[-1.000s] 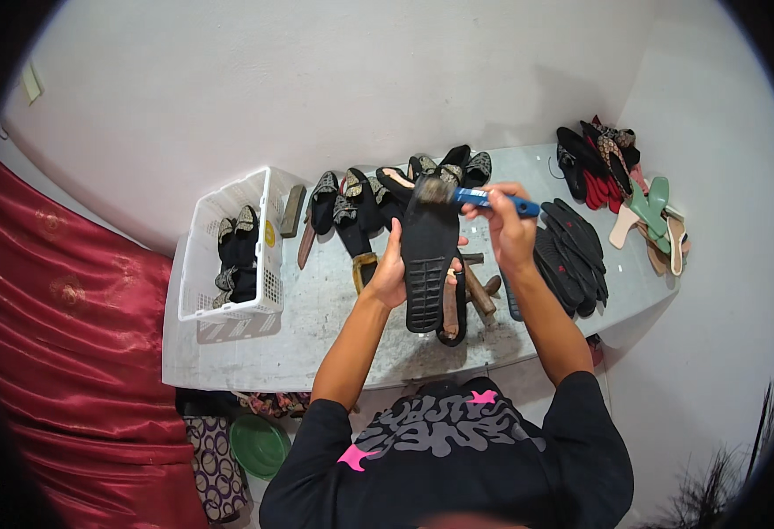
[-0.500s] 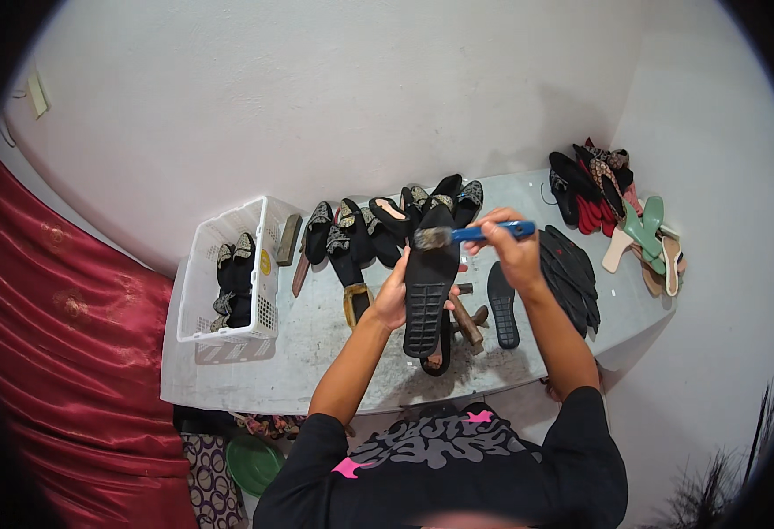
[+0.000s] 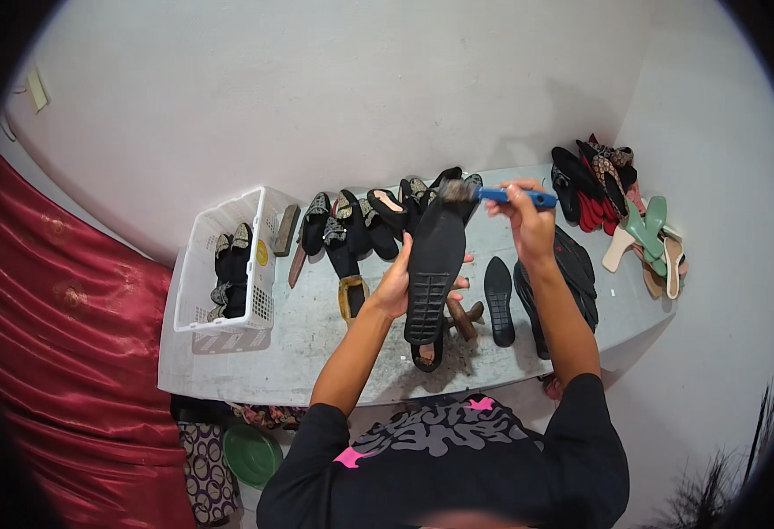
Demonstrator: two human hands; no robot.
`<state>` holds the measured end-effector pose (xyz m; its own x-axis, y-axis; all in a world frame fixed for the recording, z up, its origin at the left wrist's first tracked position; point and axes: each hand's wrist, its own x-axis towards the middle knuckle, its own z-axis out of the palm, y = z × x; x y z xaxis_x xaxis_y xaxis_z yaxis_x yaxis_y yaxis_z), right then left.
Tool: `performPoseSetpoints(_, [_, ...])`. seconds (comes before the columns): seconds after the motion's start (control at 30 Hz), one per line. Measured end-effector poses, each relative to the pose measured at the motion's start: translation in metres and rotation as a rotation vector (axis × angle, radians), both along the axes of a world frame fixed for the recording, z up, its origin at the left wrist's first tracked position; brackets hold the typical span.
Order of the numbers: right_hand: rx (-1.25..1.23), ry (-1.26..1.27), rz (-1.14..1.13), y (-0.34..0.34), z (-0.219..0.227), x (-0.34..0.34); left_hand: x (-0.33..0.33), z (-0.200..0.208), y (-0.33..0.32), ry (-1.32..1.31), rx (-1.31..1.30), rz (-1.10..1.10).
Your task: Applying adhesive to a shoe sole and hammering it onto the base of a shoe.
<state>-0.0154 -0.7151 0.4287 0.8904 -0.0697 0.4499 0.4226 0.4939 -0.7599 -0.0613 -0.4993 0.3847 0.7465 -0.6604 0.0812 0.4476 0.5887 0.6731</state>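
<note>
Basket: white basket (image 3: pixel 197 256) at left end of table (image 3: pixel 316 353), well apart from both hands; low risk.
Tan-rimmed tin: tin (image 3: pixel 344 301) just beside left hand (image 3: pixel 393 289); wrist could knock it if the arm swings outward.
Black sole: black sole (image 3: pixel 435 260) is held up over mid-table, ridged heel end nearest the wearer, toe pointing away. Could twist or tip if the brush (image 3: pixel 515 196) presses hard on the toe, since the hold is down toward the heel half.
Shoe row: shoes (image 3: pixel 316 225) stand beyond the toe; an overshot stroke could smear one. Whether the bristles touch the toe or hang just over it, can't tell.
Loose sole: loose sole (image 3: pixel 498 300) lies below right hand (image 3: pixel 526 212); a drip or dropped brush could land there.
Left grip: clamped on the black sole, thumb along its left edge, fingertips showing past its right edge; underside contact hidden.
Right grip: closed around the blue brush handle, fingers together, bristles pointing left at the toe end. Touches nothing else that I can see.
</note>
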Motion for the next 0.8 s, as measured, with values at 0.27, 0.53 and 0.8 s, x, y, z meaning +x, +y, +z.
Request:
performPoseSetpoints(0.27, [-0.215,-0.011,0.295,0.002,-0.009,-0.004,0.002,0.001,-0.003,-0.013,-0.043,0.011])
performPoseSetpoints(0.53, [0.043,0.053,0.143,0.009,-0.02,0.007,0.01,-0.004,-0.004,0.002,-0.046,0.065])
performPoseSetpoints(0.8, [0.065,0.019,0.109,-0.001,-0.018,0.016,0.013,-0.002,-0.014,0.077,-0.098,0.078])
